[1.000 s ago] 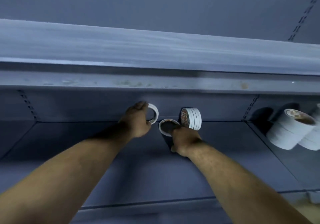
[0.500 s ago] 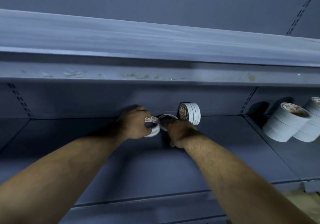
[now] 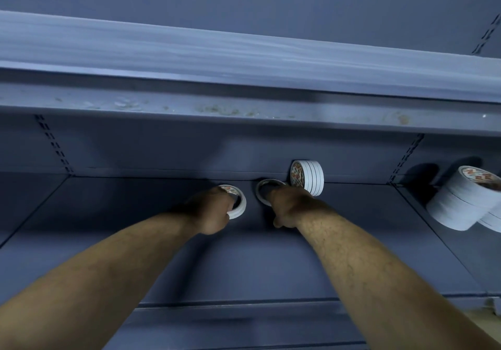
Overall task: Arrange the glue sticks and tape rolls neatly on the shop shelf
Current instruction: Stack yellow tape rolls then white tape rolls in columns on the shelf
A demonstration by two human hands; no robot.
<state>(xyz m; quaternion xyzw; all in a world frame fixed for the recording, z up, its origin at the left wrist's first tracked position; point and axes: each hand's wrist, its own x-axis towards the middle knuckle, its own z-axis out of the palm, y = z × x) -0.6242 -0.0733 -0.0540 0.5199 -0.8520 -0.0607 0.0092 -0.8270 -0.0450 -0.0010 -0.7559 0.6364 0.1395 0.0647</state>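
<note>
In the head view, the left hand (image 3: 214,210) curls its fingers round a white tape roll (image 3: 238,200) at the back of the blue shelf (image 3: 135,230). The right hand (image 3: 288,204) grips a second tape roll (image 3: 263,189) near it. A row of rolls (image 3: 310,177) stands on edge just beside.

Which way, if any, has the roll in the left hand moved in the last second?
Yes. The roll in the left hand has come down and forward, judged against the standing stack.
</note>
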